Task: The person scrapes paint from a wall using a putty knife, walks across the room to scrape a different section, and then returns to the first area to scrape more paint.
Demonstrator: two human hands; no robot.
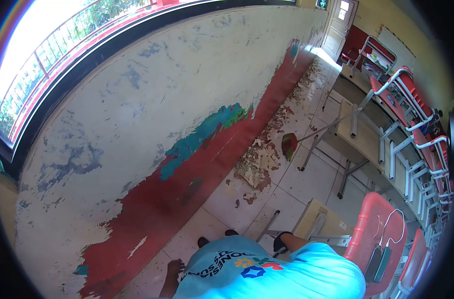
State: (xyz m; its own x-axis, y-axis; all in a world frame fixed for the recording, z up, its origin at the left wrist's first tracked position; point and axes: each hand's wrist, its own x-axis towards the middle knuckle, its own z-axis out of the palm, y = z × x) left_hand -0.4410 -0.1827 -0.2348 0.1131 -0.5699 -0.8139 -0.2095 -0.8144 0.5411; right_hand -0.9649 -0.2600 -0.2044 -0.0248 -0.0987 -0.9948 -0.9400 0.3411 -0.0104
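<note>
My left hand (175, 268) hangs low beside my blue shirt (267, 266), near the wall's red base (157, 219). Its fingers are slightly apart and nothing shows in them. On the other side, my right forearm wears a black wristband (280, 242); the hand beyond it is hidden by the shirt. The pale wall (187, 74) has scraped grey marks, a teal patch (202, 134) and ragged paint edges. Loose paint flakes (257, 167) lie along its foot.
A broom (289, 144) with a red and green head stands on the tiles. Desks (354, 132) and red chairs line the right side. A nearby red chair (369, 219) holds two phone-like devices (381, 261) with a white cable. A door (339, 27) is at the far end.
</note>
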